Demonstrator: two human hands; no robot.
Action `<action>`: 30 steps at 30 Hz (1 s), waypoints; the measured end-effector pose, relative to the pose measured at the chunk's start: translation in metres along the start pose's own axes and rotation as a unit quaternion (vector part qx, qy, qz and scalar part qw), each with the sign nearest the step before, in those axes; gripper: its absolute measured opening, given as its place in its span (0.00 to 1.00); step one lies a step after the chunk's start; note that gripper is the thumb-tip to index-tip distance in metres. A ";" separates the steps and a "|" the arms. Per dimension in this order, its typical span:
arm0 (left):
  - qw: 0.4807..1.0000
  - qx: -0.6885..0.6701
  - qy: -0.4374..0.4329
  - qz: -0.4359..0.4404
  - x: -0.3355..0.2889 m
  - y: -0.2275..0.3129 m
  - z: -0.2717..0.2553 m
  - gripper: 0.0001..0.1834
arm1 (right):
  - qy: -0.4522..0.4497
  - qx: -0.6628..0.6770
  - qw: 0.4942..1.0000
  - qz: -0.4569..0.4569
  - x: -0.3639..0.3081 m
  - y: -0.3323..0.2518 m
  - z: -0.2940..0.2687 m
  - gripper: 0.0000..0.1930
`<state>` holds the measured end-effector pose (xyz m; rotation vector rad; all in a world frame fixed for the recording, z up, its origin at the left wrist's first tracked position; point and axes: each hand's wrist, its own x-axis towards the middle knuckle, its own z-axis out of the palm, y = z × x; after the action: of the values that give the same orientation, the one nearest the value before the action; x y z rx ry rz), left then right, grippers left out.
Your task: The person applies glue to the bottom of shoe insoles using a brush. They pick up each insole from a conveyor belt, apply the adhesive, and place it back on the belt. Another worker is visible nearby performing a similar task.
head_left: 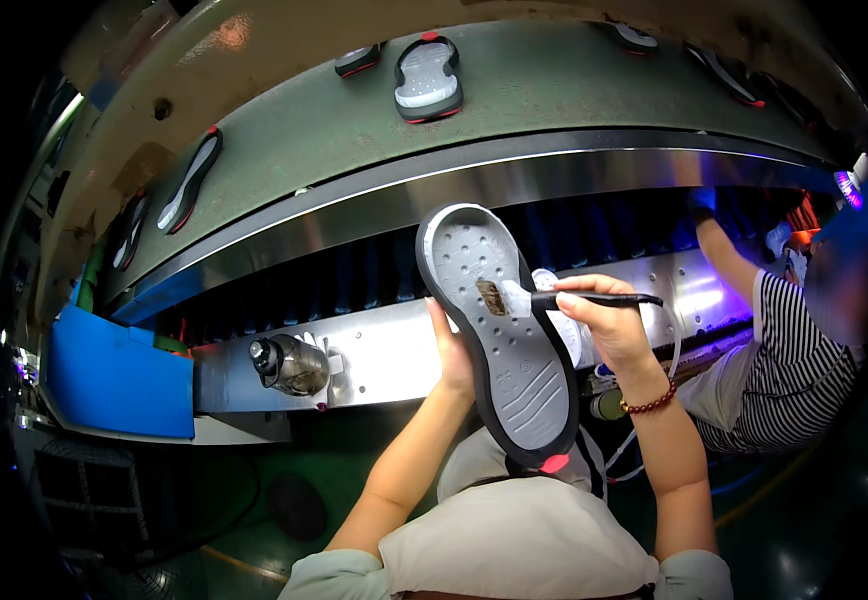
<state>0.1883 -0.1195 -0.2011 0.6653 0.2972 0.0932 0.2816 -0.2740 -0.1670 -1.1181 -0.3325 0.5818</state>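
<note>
Two hands, one sole: we hold the grey sole (509,350) with its black rim upright before us, face toward us; clock directions below are from its middle
Long axis: the upper end tips toward 11 o'clock, the lower end, with its red tab, toward 5 o'clock, overlapping our lap; we cannot tell whether it rests there
Left hand: our left hand (454,350) sits at about 8 o'clock and is the nearer one, gripping the rim; thumb spread up along the edge, the other fingers hidden behind
Right hand: our right hand (611,318) lies at 3 o'clock; its fingers pinch the black handle of a brush-like tool (604,299), whose long axis runs from 3 toward 9 o'clock
Brown patch: this dark spot (491,297) lies toward 12 o'clock on the sole; the tool's pale tip is just beside it, on its 3 o'clock side
Tabletop: a narrow steel tabletop (384,350) runs behind the sole; a dark-capped bottle (301,368) stands on it toward 9 o'clock
Belt: beyond, a green belt (304,130) curves from 10 to 2 o'clock, carrying more soles (429,85)
Room: a blue panel (119,370) at 9 o'clock; a co-worker in striped clothing (804,340) at 3 o'clock
</note>
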 end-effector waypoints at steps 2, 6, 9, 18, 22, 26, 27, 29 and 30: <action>1.000 0.016 0.005 0.005 -0.001 0.000 0.006 0.50 | 0.005 0.012 1.000 0.004 0.005 -0.003 0.001 0.10; 1.000 0.015 0.004 0.010 0.002 -0.008 0.008 0.50 | -0.012 0.007 1.000 -0.004 0.012 -0.008 -0.001 0.10; 1.000 -0.003 -0.029 -0.001 0.003 -0.016 0.007 0.49 | -0.018 -0.043 0.999 0.016 0.017 -0.019 -0.001 0.10; 0.997 0.041 0.048 -0.041 0.014 -0.027 0.014 0.47 | -0.035 -0.474 0.801 -0.365 0.004 -0.009 0.017 0.10; 0.996 -0.002 0.083 0.018 0.021 -0.004 -0.003 0.46 | -0.098 -0.489 0.809 -0.311 -0.046 0.015 0.017 0.09; 0.998 -0.024 0.054 0.022 0.017 0.006 -0.024 0.46 | -0.198 -0.411 0.866 -0.206 -0.071 -0.006 0.005 0.07; 0.999 -0.032 0.040 0.012 0.015 0.004 -0.024 0.46 | -0.208 -0.365 0.892 -0.167 -0.062 -0.019 0.004 0.08; 0.998 -0.054 0.004 -0.012 0.012 -0.001 -0.008 0.45 | -0.145 -0.315 0.919 -0.189 -0.041 -0.033 0.004 0.08; 0.998 0.030 0.053 0.030 0.006 -0.003 0.010 0.45 | -0.086 -0.277 0.947 -0.142 -0.034 -0.044 0.010 0.07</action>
<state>0.1968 -0.1264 -0.1966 0.7314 0.3827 0.1786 0.2608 -0.3003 -0.1217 -1.5259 -0.8307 0.3320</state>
